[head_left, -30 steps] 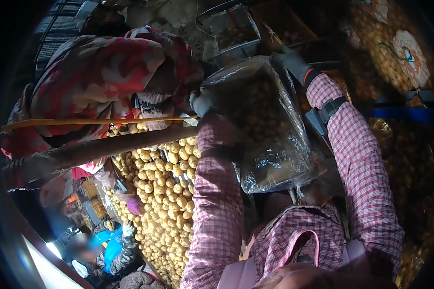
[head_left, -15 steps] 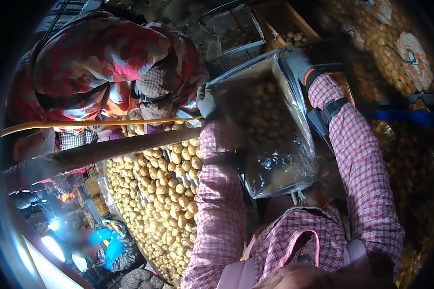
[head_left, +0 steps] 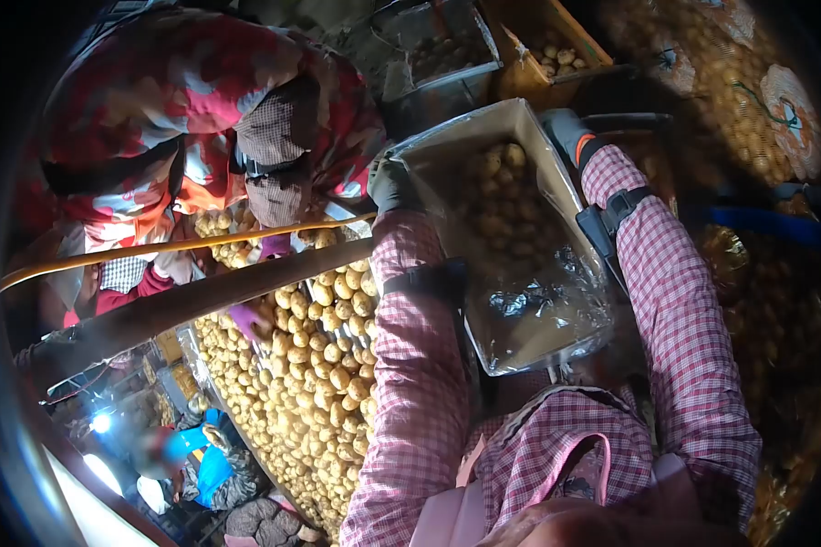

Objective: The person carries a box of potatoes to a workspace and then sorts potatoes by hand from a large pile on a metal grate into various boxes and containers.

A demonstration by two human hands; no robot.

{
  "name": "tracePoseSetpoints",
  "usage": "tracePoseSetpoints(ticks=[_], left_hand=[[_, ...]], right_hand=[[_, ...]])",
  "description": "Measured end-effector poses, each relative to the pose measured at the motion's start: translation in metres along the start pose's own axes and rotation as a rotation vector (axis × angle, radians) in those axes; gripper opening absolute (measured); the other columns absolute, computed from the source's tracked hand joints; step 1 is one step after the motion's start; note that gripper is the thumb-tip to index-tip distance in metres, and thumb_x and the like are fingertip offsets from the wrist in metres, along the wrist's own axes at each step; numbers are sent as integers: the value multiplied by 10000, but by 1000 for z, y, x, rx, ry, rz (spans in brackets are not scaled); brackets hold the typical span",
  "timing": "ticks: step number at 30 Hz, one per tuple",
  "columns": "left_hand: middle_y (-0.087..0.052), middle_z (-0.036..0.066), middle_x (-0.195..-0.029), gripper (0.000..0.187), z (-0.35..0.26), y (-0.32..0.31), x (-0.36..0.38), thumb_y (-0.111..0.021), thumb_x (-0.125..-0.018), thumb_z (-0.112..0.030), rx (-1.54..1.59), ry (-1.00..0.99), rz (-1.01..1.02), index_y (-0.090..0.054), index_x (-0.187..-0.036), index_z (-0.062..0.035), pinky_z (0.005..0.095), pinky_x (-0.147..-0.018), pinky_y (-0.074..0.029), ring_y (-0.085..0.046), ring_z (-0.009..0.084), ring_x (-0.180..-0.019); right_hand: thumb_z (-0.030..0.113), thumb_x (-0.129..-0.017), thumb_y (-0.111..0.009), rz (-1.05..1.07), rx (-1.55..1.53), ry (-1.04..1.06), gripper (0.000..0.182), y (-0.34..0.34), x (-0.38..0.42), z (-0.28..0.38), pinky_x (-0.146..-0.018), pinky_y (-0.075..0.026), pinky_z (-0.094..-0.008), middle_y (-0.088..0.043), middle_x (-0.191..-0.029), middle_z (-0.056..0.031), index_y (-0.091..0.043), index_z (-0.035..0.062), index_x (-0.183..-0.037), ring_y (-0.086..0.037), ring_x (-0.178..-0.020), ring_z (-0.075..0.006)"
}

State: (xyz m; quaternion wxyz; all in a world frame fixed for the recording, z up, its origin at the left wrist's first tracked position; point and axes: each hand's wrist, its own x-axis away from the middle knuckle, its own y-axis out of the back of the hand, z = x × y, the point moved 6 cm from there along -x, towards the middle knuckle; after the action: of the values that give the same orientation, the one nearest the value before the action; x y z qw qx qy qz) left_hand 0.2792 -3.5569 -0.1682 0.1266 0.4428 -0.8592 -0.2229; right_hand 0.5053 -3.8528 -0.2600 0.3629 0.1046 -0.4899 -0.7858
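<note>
A cardboard box (head_left: 531, 351) lined with clear plastic is in front of my body, between my forearms. Potatoes (head_left: 506, 201) lie in its far part; crinkled plastic covers the near part. My left hand (head_left: 389, 185), in a grey glove, is closed on the rim at the box's far left corner. At the far right side, my gloved right hand (head_left: 566, 135) grips the rim, its fingertips partly hidden behind the box wall. Many loose potatoes (head_left: 324, 351) cover the sorting surface left of my left arm.
A co-worker in red camouflage clothing (head_left: 192, 100) bends over the potatoes at left; a purple-gloved hand (head_left: 249, 321) is among them. A yellow hose (head_left: 155, 244) and a beam (head_left: 201, 290) cross there. Beyond stand another lined box (head_left: 442, 77) and a wooden crate (head_left: 575, 36). Netted potato sacks (head_left: 730, 91) are at right.
The box has tilted or turned slightly, so its inside and potatoes show more brightly. Both my hands keep their hold. A co-worker's purple-gloved hand has come into sight over the loose potatoes.
</note>
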Motion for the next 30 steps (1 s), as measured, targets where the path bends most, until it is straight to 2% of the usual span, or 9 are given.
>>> tracePoseSetpoints(ticks=[2,9,13,16,18,23,26,29,30], left_hand=[[-726,61,-989,257,11,5,2,-533,-974,-164,198,39,-5,-739,-1054,-32,303,-826,-520,-658,185,-883],[-721,90,-1043,270,45,-3,9,-536,-983,-176,832,236,-25,-719,-1118,-33,307,-847,-530,-672,201,-927],[-718,106,-1074,282,54,-3,20,-537,-988,-183,926,274,-52,-708,-1155,-33,309,-859,-536,-680,210,-952],[-693,110,-1083,334,48,8,36,-537,-1011,-263,677,239,-61,-651,-1236,-43,336,-823,-555,-681,237,-926],[-690,109,-1080,342,42,15,45,-536,-1013,-275,636,229,-48,-646,-1239,-44,339,-817,-557,-680,238,-920],[-685,107,-1073,362,23,22,72,-534,-1017,-305,843,377,102,-635,-1247,-44,347,-801,-560,-678,239,-907],[-681,106,-1069,375,6,24,94,-532,-1020,-324,956,492,218,-628,-1252,-45,352,-792,-562,-676,240,-899],[-678,105,-1065,388,-12,25,118,-530,-1023,-342,1047,623,330,-621,-1257,-46,357,-782,-564,-674,241,-891],[-676,104,-1064,393,-18,26,123,-530,-1024,-348,1048,640,355,-619,-1258,-46,359,-779,-565,-674,241,-888]], right_hand=[[248,-1002,-520,-27,-439,-112,323,-21,9,3,-850,-524,-382,-749,-1008,-119,-721,1,-1062,-701,-939,-264],[229,-987,-567,-16,-1139,-390,278,-43,64,1,-838,-532,-354,-745,-1032,-100,-714,26,-1107,-697,-921,-220],[218,-986,-580,10,-1276,-486,273,-39,96,12,-851,-525,-334,-738,-1049,-88,-703,27,-1137,-685,-919,-199],[210,-985,-589,29,-1309,-516,273,-38,108,17,-861,-520,-320,-733,-1062,-79,-695,28,-1160,-676,-918,-183],[210,-985,-594,35,-1312,-513,282,-42,113,17,-868,-519,-311,-729,-1075,-75,-687,29,-1180,-672,-927,-167],[251,-993,-594,44,-1413,-502,329,-48,122,13,-904,-510,-303,-721,-1116,-73,-672,29,-1222,-668,-975,-143],[211,-965,-617,124,-1517,-407,336,-45,128,18,-907,-511,-311,-715,-1130,-63,-660,52,-1258,-666,-995,-166],[238,-1004,-587,-17,-1551,-614,438,-26,150,30,-1049,-439,-297,-638,-1339,-62,-573,33,-1391,-603,-1189,-158],[255,-1015,-578,-23,-1498,-560,467,-23,153,31,-1086,-403,-294,-594,-1395,-61,-537,30,-1422,-562,-1247,-156]])
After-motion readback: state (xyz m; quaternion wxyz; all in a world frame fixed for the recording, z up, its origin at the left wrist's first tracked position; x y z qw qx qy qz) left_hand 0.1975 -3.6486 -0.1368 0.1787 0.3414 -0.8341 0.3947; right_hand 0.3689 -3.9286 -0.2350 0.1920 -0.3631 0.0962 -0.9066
